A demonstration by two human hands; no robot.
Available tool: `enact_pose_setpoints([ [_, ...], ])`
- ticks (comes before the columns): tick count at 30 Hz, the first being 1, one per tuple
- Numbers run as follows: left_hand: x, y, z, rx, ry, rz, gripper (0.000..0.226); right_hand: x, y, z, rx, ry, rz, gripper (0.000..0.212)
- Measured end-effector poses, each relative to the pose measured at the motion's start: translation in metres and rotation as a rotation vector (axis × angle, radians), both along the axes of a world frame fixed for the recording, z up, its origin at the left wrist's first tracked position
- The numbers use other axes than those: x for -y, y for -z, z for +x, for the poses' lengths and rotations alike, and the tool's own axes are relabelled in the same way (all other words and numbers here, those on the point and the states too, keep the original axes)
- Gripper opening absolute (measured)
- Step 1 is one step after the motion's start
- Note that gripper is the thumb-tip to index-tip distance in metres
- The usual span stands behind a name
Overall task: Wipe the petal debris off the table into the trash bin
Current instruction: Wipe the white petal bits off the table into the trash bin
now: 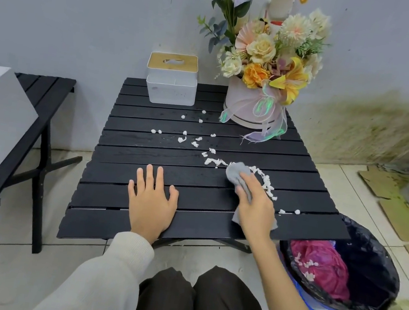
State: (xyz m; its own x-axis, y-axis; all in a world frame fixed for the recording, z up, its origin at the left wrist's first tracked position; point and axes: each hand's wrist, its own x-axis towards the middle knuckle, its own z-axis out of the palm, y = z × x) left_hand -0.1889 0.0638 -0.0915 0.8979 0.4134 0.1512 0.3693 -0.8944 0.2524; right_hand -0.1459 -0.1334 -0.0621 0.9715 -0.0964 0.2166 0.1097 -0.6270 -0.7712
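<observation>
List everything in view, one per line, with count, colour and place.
table: one, black, slatted, centre
petals: many, white, scattered mid-table and at its right edge
cloth: one, grey, on table under right hand
tissue box: one, white with wooden lid, back of table
flower box: one, pale pink with ribbon, back right
bin: one, black liner, floor at right, pink waste inside
side table: one, black, left
left hand: flat on table
right hand: presses cloth
</observation>
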Motion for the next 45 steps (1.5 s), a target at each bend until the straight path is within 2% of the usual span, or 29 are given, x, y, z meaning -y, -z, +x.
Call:
enact_pose_setpoints([
  [1, 0.0, 0.0, 0.0, -0.006, 0.0, 0.007, 0.075, -0.011, -0.007, 0.002, 0.007, 0.024, 0.03, 0.034],
  [3, 0.0, 0.0, 0.001, -0.015, -0.006, 0.012, 0.075, -0.046, -0.018, 0.004, -0.008, -0.018, -0.036, 0.037],
  [5, -0.001, 0.0, 0.001, -0.004, -0.003, 0.006, 0.074, -0.087, -0.014, 0.0, 0.034, -0.121, -0.251, 0.038],
  [8, -0.002, 0.001, 0.002, -0.007, 0.002, 0.012, 0.07, -0.121, 0.006, 0.007, -0.051, -0.292, -0.527, 0.044],
  [10, -0.002, 0.0, 0.003, -0.005, -0.008, 0.018, 0.067, -0.122, 0.016, 0.026, -0.087, -0.368, -0.581, 0.042],
  [12, -0.002, 0.0, 0.005, -0.002, -0.016, 0.017, 0.065, -0.118, 0.019, 0.042, -0.031, -0.368, -0.609, 0.041],
  [16, -0.002, 0.0, 0.004, 0.003, -0.024, 0.022, 0.066, -0.114, 0.017, 0.07, -0.05, -0.335, -0.564, 0.042],
  [22, -0.001, -0.002, 0.003, 0.001, -0.025, -0.001, 0.067, -0.049, 0.017, 0.079, -0.079, -0.077, -0.459, 0.057],
  [28, 0.001, -0.006, 0.003, -0.054, -0.003, -0.021, 0.067, -0.015, 0.005, 0.076, -0.045, 0.122, -0.368, 0.036],
  [32, 0.004, -0.01, 0.006, -0.088, 0.043, 0.015, 0.06, -0.046, -0.018, 0.047, 0.02, 0.034, -0.347, 0.038],
  [35, 0.018, -0.015, 0.011, -0.037, 0.059, 0.006, 0.045, -0.057, 0.006, 0.019, 0.075, -0.157, -0.516, 0.037],
  [37, 0.038, -0.023, 0.019, 0.015, 0.091, -0.09, 0.05, -0.048, 0.021, 0.015, 0.078, -0.227, -0.606, 0.039],
  [41, 0.074, -0.026, 0.036, 0.11, 0.178, -0.293, 0.05, -0.04, 0.02, 0.034, 0.096, -0.194, -0.566, 0.039],
  [43, 0.077, -0.017, 0.041, 0.087, 0.178, -0.243, 0.048, -0.04, 0.022, 0.047, 0.112, -0.179, -0.489, 0.034],
  [45, 0.077, -0.006, 0.044, 0.075, 0.167, -0.154, 0.049, -0.035, 0.023, 0.063, 0.072, -0.191, -0.431, 0.044],
])
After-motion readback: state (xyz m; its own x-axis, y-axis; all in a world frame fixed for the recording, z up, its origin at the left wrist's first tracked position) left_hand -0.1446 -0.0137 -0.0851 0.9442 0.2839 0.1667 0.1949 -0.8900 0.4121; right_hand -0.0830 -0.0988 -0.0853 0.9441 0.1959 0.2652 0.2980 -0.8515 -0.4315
